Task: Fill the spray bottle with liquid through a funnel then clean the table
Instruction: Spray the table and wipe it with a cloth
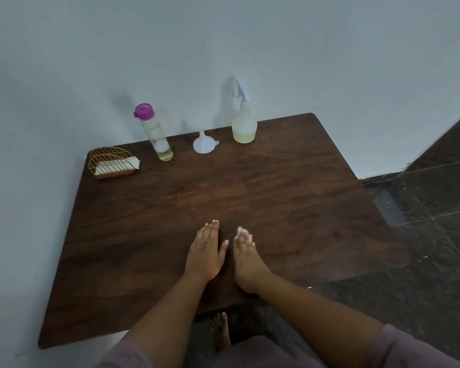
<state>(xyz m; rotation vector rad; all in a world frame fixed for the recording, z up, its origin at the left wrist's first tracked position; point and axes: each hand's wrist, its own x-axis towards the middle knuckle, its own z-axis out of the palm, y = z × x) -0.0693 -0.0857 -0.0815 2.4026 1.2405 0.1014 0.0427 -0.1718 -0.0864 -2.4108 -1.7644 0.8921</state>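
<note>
A translucent spray bottle (244, 125) with pale yellow liquid in its base stands at the table's far edge, its white trigger head on. To its left a white funnel (204, 144) rests wide end down. Further left stands a tall clear bottle (156, 134) with a purple cap and a little yellowish liquid. My left hand (206, 251) lies flat on the dark wooden table (290, 203) near the front, fingers straight. Beside it my right hand (246, 258) lies on the table with a small white tissue (243, 233) under its fingertips.
A gold wire holder (112, 162) with white napkins sits at the far left corner. A pale wall runs behind and to the left. Dark tiled floor (422, 221) lies to the right, and a bare foot (221, 332) shows below the front edge.
</note>
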